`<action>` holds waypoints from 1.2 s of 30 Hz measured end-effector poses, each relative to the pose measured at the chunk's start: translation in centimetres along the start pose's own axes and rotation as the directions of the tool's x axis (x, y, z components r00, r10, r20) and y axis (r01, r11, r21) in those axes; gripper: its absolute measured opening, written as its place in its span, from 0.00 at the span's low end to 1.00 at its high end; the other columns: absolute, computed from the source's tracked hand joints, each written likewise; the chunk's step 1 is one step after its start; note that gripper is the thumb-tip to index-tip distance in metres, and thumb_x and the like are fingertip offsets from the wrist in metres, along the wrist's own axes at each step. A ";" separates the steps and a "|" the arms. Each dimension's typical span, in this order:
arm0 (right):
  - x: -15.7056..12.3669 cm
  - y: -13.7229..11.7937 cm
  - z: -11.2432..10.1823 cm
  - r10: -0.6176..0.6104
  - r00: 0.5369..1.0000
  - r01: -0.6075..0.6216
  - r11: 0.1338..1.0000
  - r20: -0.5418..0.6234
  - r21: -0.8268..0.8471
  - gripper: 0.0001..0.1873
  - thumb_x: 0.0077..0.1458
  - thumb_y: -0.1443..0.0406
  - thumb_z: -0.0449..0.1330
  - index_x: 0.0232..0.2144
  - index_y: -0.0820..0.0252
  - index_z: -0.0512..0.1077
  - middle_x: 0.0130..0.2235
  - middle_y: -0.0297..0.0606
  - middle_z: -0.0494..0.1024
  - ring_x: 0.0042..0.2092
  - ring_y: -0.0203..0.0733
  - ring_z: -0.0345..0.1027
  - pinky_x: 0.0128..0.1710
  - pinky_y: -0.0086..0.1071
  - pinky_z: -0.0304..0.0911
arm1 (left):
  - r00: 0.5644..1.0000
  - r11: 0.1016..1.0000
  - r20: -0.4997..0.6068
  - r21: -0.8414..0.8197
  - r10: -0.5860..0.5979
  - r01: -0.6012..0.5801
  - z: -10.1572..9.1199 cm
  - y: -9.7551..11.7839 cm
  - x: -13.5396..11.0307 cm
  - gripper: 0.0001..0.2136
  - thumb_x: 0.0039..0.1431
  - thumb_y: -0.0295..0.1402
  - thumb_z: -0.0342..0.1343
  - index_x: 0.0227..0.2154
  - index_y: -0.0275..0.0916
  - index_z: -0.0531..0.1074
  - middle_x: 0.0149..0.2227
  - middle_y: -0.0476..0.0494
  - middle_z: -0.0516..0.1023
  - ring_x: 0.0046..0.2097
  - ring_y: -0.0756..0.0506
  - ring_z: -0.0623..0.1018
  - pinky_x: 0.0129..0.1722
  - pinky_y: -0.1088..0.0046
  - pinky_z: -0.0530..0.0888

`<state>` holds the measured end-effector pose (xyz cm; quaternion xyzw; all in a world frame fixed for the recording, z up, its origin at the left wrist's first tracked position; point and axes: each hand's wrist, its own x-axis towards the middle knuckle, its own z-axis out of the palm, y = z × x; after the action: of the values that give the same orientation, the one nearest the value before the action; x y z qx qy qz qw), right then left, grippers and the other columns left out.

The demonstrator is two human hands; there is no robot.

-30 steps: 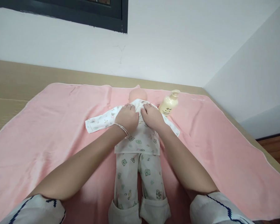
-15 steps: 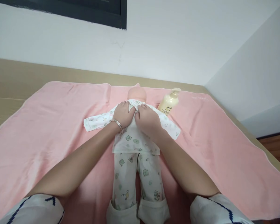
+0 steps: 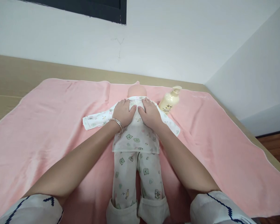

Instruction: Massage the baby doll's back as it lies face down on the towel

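Note:
A baby doll (image 3: 137, 91) lies on a pink blanket (image 3: 49, 124), its head toward the wall. It wears a white printed shirt (image 3: 136, 140) and matching trousers (image 3: 135, 177). My left hand (image 3: 122, 112), with a silver bangle at the wrist, lies flat on the doll's upper body, fingers stretched out toward the collar. Beside it my right hand (image 3: 150, 114) lies flat too, fingers spread on the shirt. Both hands press on the cloth and hold nothing.
A cream pump bottle (image 3: 170, 100) lies on the blanket just right of the doll's head. The blanket covers a wooden surface (image 3: 9, 77) against a white wall. The surface's right edge drops to a wooden floor (image 3: 275, 146).
Both hands have slid a little up the doll's body toward the collar, staying side by side and flat. The view has tilted slightly.

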<state>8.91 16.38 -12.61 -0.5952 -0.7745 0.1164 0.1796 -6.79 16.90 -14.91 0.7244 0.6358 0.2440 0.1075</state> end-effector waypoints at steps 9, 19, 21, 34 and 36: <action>0.3 1.1 -1.6 0.017 0.995 -0.017 1.000 0.101 0.003 0.39 0.73 0.51 0.45 0.73 0.75 0.56 0.74 0.55 0.53 0.77 0.56 0.48 0.77 0.49 0.49 | 0.960 0.946 0.170 0.203 0.220 -0.253 -2.7 1.2 -0.7 0.25 0.73 0.36 0.37 0.60 0.25 0.69 0.55 0.25 0.76 0.59 0.33 0.75 0.63 0.53 0.71; -2.3 -2.5 -3.5 -0.070 0.992 0.087 0.983 0.108 -0.163 0.22 0.69 0.64 0.46 0.55 0.67 0.74 0.56 0.49 0.77 0.59 0.51 0.71 0.62 0.40 0.66 | 0.983 0.995 0.179 0.083 0.042 -0.057 -2.3 0.8 0.4 0.19 0.71 0.38 0.42 0.49 0.32 0.74 0.48 0.29 0.78 0.55 0.34 0.76 0.59 0.56 0.74; -2.0 -2.0 -3.7 -0.030 0.990 0.041 0.996 0.136 -0.078 0.21 0.68 0.64 0.46 0.52 0.63 0.75 0.56 0.46 0.78 0.58 0.50 0.72 0.59 0.40 0.68 | 0.983 0.998 0.185 0.068 -0.007 -0.005 -2.4 1.2 0.0 0.21 0.71 0.40 0.42 0.53 0.31 0.73 0.51 0.28 0.78 0.57 0.34 0.76 0.62 0.55 0.73; -2.1 -2.2 -1.6 -0.095 0.994 0.102 0.975 0.047 -0.199 0.27 0.72 0.64 0.42 0.60 0.74 0.71 0.63 0.57 0.71 0.67 0.53 0.64 0.71 0.44 0.59 | 0.991 0.995 0.119 0.073 0.061 -0.070 -2.5 1.9 -0.5 0.22 0.70 0.36 0.41 0.53 0.30 0.74 0.51 0.28 0.79 0.56 0.33 0.77 0.61 0.55 0.73; -2.6 -2.8 -1.5 -0.107 0.994 0.107 0.964 0.014 -0.242 0.25 0.70 0.66 0.42 0.55 0.72 0.74 0.60 0.55 0.74 0.64 0.52 0.68 0.70 0.42 0.61 | 0.987 0.999 0.158 0.051 -0.002 -0.007 -2.5 1.3 0.1 0.23 0.70 0.39 0.40 0.54 0.29 0.73 0.52 0.27 0.79 0.55 0.33 0.77 0.59 0.55 0.74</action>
<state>7.64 13.05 -10.50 -0.5698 -0.8141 0.0113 0.1114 -6.86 16.38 -12.08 0.7448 0.6304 0.1694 0.1386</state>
